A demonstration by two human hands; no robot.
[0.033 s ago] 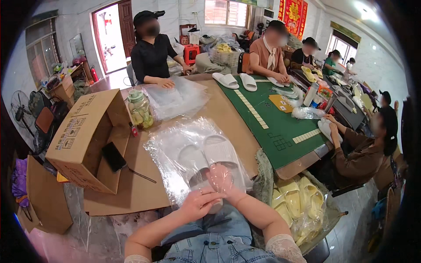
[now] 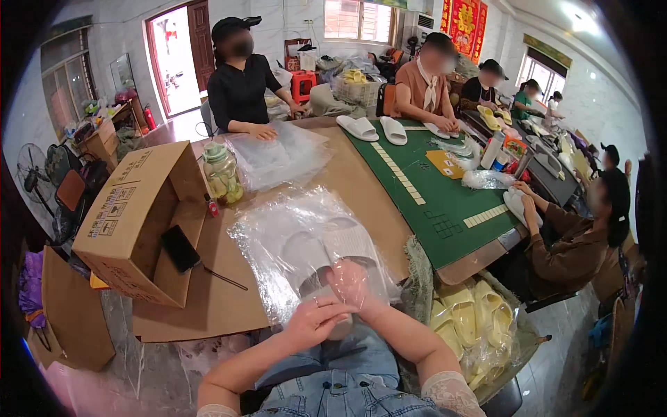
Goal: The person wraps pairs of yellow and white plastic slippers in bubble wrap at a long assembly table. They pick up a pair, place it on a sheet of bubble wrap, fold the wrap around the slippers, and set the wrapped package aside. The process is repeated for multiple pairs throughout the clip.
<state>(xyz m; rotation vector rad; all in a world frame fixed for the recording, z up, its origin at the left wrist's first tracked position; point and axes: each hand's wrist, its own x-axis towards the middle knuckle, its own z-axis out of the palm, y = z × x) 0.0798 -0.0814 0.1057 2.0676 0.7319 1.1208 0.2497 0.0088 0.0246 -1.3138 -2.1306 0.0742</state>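
A clear plastic bag (image 2: 260, 226) lies spread at the table's near edge, holding a pair of white slippers, a left slipper (image 2: 303, 250) and a right slipper (image 2: 349, 240), straps pointing away from me. My right hand (image 2: 352, 283) reaches into the bag, its fingers under the film and closed at the slippers; their exact grip is blurred by the plastic. Close beside its wrist, my left hand (image 2: 319, 316) has its fingers bent together over the bag's near edge. Below it a slipper's heel end sticks out toward me.
An open cardboard box (image 2: 132, 222) stands left, with a black phone (image 2: 180, 249) by it. A glass jar (image 2: 221, 174) and stacked clear bags (image 2: 278, 153) lie beyond. Co-workers sit around a green mat (image 2: 417, 167) with white slippers. Bagged yellow slippers (image 2: 472, 320) sit low right.
Inside the bag the slippers and my right hand have shifted very slightly. My left hand stays at the bag's near edge.
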